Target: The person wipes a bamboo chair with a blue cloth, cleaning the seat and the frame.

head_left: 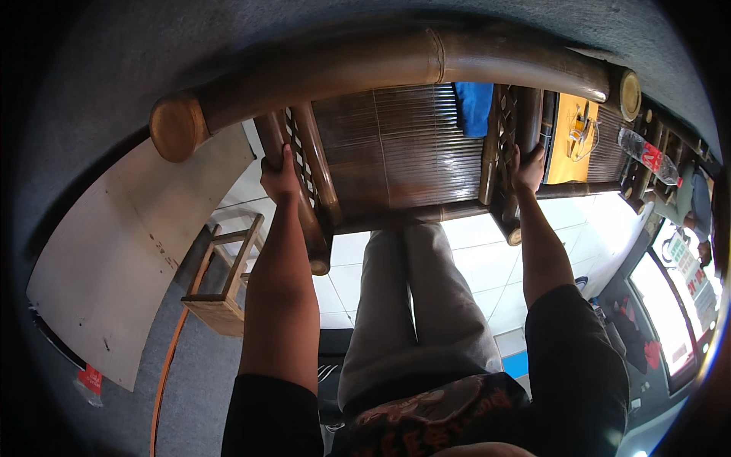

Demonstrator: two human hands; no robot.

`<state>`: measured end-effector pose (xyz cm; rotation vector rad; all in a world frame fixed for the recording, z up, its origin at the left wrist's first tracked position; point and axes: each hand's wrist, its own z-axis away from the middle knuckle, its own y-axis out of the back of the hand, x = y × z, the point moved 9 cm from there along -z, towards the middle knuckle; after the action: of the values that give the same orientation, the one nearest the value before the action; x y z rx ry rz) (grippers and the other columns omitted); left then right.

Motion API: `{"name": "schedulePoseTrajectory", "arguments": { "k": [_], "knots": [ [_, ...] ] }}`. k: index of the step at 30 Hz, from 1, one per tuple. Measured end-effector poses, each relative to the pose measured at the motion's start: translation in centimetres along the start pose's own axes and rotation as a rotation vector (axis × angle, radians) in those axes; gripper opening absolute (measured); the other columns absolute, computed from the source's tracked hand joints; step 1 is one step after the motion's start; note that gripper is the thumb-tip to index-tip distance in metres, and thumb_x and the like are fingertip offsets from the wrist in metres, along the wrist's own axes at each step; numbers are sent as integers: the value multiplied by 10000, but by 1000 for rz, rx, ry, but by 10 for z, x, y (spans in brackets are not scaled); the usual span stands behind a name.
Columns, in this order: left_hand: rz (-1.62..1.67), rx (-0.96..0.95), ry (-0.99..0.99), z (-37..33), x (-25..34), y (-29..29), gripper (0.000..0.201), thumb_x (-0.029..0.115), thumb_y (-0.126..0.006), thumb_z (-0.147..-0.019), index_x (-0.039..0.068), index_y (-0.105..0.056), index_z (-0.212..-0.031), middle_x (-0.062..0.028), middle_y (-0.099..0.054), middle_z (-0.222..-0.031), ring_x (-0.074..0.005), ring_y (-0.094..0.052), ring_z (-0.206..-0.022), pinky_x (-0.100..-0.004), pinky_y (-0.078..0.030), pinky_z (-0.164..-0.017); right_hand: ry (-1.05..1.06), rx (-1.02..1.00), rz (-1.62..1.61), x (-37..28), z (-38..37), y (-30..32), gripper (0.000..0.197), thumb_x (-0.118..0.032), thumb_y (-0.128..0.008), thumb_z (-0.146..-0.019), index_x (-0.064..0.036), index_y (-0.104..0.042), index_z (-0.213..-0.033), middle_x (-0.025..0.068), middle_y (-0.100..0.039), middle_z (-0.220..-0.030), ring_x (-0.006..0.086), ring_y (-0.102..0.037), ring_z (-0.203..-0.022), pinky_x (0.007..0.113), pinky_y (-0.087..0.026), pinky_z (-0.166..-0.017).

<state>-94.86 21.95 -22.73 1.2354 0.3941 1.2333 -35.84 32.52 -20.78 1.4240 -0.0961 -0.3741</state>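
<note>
A dark brown bamboo chair with a slatted surface and thick round poles is in front of my legs. My left hand is wrapped round its left arm pole, thumb along the top. On the other side, my right hand grips the right arm pole, thumb up. A blue cloth hangs over the slats close to the right arm. A thick bamboo rail runs across the far side. The undersides of both hands are hidden.
Right of the chair, a yellow board carries a tangled cable. Beyond lies a clear plastic bottle with a red label. A white tabletop and a wooden stool stand at left. Part of another person shows far right.
</note>
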Motion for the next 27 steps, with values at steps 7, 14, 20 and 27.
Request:
{"name": "schedulePoseTrajectory", "arguments": {
  "k": [7,14,20,27],
  "knots": [
    [18,9,19,2,-9,11,566,557,-647,-711,35,-598,-925,-190,-653,-853,-378,-629,-810,-453,-486,-712,64,118,312,-27,11,9,579,-427,-571,-807,-3,-387,-1156,199,-448,-1175,385,-436,-1074,512,-356,-865],
    [7,17,-12,3,-7,18,573,562,-646,-701,32,-590,-909,-187,-654,-835,-374,-633,-798,-454,-493,-700,288,166,104,-133,4,-18,796,-475,-648,-743,-139,-284,-1366,167,-272,-1368,364,-295,-1226,575,-266,-941],
    [2,-30,42,-1,-6,4,571,562,-648,-692,42,-582,-917,-183,-655,-851,-368,-635,-803,-458,-500,-708,52,-144,141,-164,-23,-102,872,-563,-631,-695,-231,-242,-1401,198,-277,-1383,393,-355,-1189,551,-272,-970],
    [-29,-38,82,-1,-7,7,572,584,-655,-667,65,-576,-895,-154,-657,-852,-347,-640,-794,-449,-509,-693,52,35,160,-141,-42,-112,860,-479,-634,-698,-125,-269,-1391,236,-392,-1290,418,-407,-1149,474,-367,-941]
  ]
}}
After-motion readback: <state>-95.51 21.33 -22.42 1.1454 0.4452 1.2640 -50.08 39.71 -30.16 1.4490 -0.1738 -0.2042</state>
